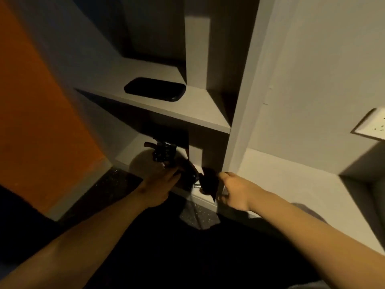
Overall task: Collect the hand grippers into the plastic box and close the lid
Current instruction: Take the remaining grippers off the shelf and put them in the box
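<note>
On the dim lower shelf [133, 151] lies a dark hand gripper [164, 152] with a coiled spring and a brown handle tip. In front of it, a second hand gripper [209, 182] with a metal spring hangs between my hands at the shelf's front edge. My left hand [160, 184] grips its left handle. My right hand [235, 190] pinches the dark right handle. A translucent rounded shape, seemingly the plastic box [143, 161], sits on the shelf under the first gripper. A clear plastic corner [198, 215] shows below my hands. No lid can be made out.
A flat black case [155, 91] lies on the upper shelf [187, 113]. A vertical cabinet panel [237, 122] stands just right of my hands. An orange wall [41, 122] is on the left, a wall socket [373, 126] at far right, and dark floor below.
</note>
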